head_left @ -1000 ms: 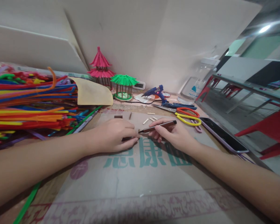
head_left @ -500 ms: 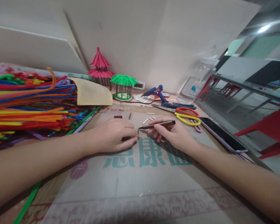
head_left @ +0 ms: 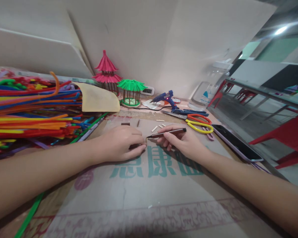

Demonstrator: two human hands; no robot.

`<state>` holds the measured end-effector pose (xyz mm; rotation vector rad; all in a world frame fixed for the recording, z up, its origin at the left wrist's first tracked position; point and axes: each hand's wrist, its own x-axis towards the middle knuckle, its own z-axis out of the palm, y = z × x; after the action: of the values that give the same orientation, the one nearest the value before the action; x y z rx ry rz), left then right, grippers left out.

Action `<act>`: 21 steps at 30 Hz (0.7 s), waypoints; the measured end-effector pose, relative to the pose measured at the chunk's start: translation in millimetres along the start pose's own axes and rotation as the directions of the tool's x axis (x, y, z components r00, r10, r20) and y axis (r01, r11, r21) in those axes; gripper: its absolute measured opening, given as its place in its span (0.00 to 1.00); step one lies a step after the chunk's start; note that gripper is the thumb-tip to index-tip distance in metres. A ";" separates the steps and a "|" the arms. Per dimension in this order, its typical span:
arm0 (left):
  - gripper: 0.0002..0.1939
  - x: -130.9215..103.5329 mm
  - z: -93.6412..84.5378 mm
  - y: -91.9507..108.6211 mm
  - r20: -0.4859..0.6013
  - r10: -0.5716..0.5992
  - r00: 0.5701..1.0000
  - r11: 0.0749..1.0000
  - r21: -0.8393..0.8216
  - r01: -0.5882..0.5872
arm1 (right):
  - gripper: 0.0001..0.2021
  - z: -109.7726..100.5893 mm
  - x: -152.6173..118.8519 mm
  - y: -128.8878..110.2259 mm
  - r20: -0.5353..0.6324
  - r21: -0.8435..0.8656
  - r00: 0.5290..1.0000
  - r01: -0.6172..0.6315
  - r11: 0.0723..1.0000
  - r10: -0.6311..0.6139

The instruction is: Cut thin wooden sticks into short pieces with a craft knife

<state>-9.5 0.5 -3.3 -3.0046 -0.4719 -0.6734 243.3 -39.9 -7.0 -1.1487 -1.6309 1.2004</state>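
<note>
My right hand (head_left: pixel 180 142) is closed around a brown marker pen (head_left: pixel 171 132), its dark tip pointing left. At that tip, a small short stick (head_left: pixel 146 140), partly light and partly brown, is pinched in the fingertips of my left hand (head_left: pixel 123 143). Most of this stick is hidden by the fingers. Beyond my left hand lie a dark brown pen cap (head_left: pixel 125 124) and a short brown stick (head_left: pixel 138 123). Several short white sticks, one of them a white stick (head_left: pixel 154 129), lie just past the pen.
Bundles of coloured pipe cleaners (head_left: pixel 34 99) fill the left side. A pink-roofed model pavilion (head_left: pixel 106 71) and a green-roofed one (head_left: pixel 131 92) stand at the back. Behind my right hand are a blue glue gun (head_left: pixel 165 97), scissors (head_left: pixel 200 124), a phone (head_left: pixel 237 142) and a clear bottle (head_left: pixel 205 87).
The pen tip has shifted slightly left, closer to my left fingertips. The small stick there now shows a lighter side. Both hands otherwise keep their places.
</note>
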 end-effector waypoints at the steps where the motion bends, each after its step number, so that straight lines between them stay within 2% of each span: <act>1: 0.13 0.0 0.1 0.0 -0.002 0.001 1.000 1.000 -0.002 -0.001 | 0.12 -0.3 -0.2 0.2 0.010 0.001 1.000 0.006 1.000 -0.006; 5: 0.13 -0.4 0.4 -0.5 0.002 0.002 1.000 1.000 -0.010 -0.002 | 0.10 -0.7 -1.0 2.1 0.048 0.009 0.998 0.037 0.999 -0.038; 13: 0.13 1.0 0.5 0.4 0.010 -0.010 1.000 1.000 -0.013 0.010 | 0.13 0.9 -0.3 0.7 0.001 -0.005 1.000 -0.005 1.000 0.005; 21: 0.15 0.1 -0.7 0.0 0.001 -0.016 1.000 1.000 -0.004 0.016 | 0.11 -1.0 -1.3 2.4 0.073 0.008 0.996 0.056 0.998 -0.057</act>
<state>-9.7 0.5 -2.6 -3.0085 -0.4957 -0.6750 245.1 -40.6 -9.1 -1.0594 -1.7018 1.2226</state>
